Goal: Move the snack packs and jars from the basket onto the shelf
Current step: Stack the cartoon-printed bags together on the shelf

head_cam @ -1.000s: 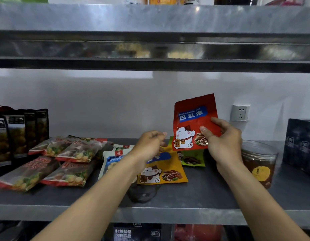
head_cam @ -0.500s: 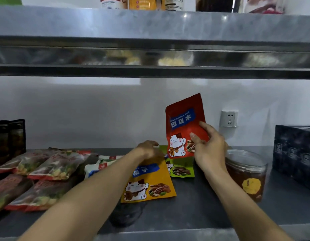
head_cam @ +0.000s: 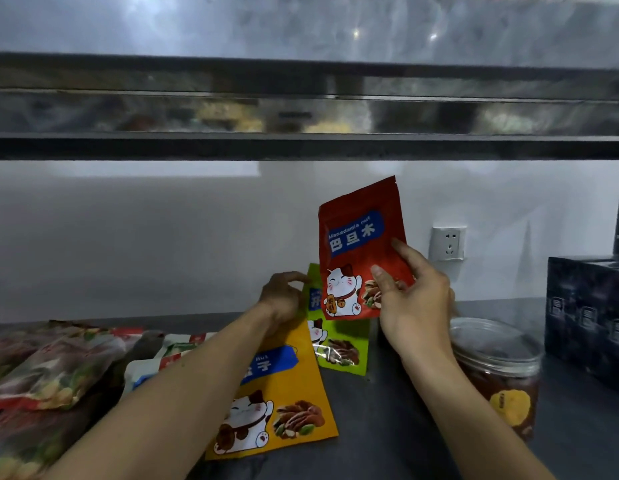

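Right hand [head_cam: 415,303] pinches a red snack pack [head_cam: 360,237] upright above the shelf [head_cam: 387,427], not yet set down.
Left hand [head_cam: 284,299] curls at a green pack [head_cam: 342,344], grip unclear; that one, a yellow pack [head_cam: 287,403] and a jar [head_cam: 498,368] at right are already shelved; basket out of view.

Two bare forearms in view, left forearm [head_cam: 183,393] and right forearm [head_cam: 457,403], uncovered up to the near frame edge. Left hand [head_cam: 284,299] and right hand [head_cam: 415,303] bare. Nails short and plain on the right.
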The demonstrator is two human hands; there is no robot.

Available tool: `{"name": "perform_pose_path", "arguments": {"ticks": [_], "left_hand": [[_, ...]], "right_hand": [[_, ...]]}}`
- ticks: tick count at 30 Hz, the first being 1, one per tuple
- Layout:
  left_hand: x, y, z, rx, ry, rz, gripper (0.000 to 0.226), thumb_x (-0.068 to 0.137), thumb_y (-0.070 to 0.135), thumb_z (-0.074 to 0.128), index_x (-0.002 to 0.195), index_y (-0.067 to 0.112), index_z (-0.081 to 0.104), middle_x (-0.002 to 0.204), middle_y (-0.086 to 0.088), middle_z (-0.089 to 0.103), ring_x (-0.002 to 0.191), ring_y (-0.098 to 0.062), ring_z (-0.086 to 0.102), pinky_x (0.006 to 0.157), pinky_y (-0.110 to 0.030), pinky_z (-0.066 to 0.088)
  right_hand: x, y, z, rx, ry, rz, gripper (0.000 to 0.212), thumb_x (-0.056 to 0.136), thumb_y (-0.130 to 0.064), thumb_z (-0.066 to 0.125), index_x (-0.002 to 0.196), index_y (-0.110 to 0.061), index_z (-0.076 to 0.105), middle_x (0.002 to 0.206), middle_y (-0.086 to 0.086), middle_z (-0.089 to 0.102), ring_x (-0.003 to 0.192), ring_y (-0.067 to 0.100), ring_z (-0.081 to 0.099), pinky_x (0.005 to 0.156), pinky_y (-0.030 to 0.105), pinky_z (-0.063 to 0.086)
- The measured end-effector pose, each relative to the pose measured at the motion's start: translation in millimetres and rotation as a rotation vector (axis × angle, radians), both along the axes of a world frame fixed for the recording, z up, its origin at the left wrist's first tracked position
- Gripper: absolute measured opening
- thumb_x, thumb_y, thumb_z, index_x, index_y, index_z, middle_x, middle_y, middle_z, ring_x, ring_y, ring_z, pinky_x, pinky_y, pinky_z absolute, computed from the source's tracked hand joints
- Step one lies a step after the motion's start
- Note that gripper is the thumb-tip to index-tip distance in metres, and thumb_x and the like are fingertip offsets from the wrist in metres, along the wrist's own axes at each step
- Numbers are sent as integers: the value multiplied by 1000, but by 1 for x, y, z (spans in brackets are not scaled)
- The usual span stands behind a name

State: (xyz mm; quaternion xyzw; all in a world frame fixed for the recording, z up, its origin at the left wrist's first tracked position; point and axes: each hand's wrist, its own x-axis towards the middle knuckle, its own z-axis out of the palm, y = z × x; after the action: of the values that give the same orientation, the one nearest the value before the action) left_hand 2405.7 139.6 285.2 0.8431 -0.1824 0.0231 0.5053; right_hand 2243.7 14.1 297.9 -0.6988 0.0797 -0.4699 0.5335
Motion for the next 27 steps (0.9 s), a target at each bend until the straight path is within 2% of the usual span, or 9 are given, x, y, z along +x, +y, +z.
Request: {"name": "perform_pose_path", "arguments": {"ticks": [3,6,11,14,16,18,20,23,27], "left_hand": [[-5,1,11,-149,-152,27,35,97,-2,46,111,24,64,113,-5,61,99,-23,60,67,-31,59],[-9,5,21,-280,-268,22,30,99,3,46,109,22,66,112,-3,61,101,-23,63,76,-36,60],[-18,12,38,-443,-296,27,23,98,4,50,106,18,66,117,-8,59,103,-26,64,62,-27,59],[-33,21,55,-571,-308,46,29,97,-2,48,98,20,67,111,-7,60,92,-24,67,56,-24,58],[-45,30,65,-581,-323,27,30,97,-3,48,97,20,68,108,-5,61,85,-18,67,53,-21,56],[-59,42,72,-559,-329,-7,30,97,-3,49,97,20,69,108,-7,63,85,-21,68,54,-24,56],[-73,56,74,-555,-276,-22,32,97,-4,48,96,20,70,107,-7,66,84,-23,69,55,-27,57],[-93,77,64,-523,-104,-22,33,97,-3,47,93,19,70,98,-6,69,75,-20,69,57,-28,58],[-106,94,29,-394,110,33,30,97,-4,47,94,15,70,96,-11,71,85,-26,67,81,-42,55]], "right_hand": [[3,3,0,21,-14,13,49,89,-27,69,133,-41,54,121,8,59,109,26,62,89,47,57],[3,5,2,26,-40,35,48,88,-23,70,132,-36,56,118,3,63,107,23,64,87,46,57],[-6,5,7,33,-79,51,48,90,-23,68,133,-39,54,117,-3,62,106,18,64,86,43,58],[-14,7,11,62,-119,47,48,89,-24,69,131,-40,55,112,-10,63,106,18,64,87,43,57],[-20,8,13,76,-138,44,49,88,-25,70,131,-41,55,113,-12,63,110,20,62,89,48,56],[-27,10,16,86,-164,62,49,88,-24,70,132,-40,55,120,-8,63,110,18,63,87,45,58],[-34,11,18,108,-184,82,49,88,-21,70,132,-36,55,121,-7,62,107,15,65,84,40,59],[-43,15,17,204,-185,155,49,88,-16,70,132,-33,56,107,-16,60,95,9,67,74,29,61],[-46,28,8,323,-141,243,51,86,-9,71,132,-26,57,113,-4,62,85,5,67,58,15,56]]}}
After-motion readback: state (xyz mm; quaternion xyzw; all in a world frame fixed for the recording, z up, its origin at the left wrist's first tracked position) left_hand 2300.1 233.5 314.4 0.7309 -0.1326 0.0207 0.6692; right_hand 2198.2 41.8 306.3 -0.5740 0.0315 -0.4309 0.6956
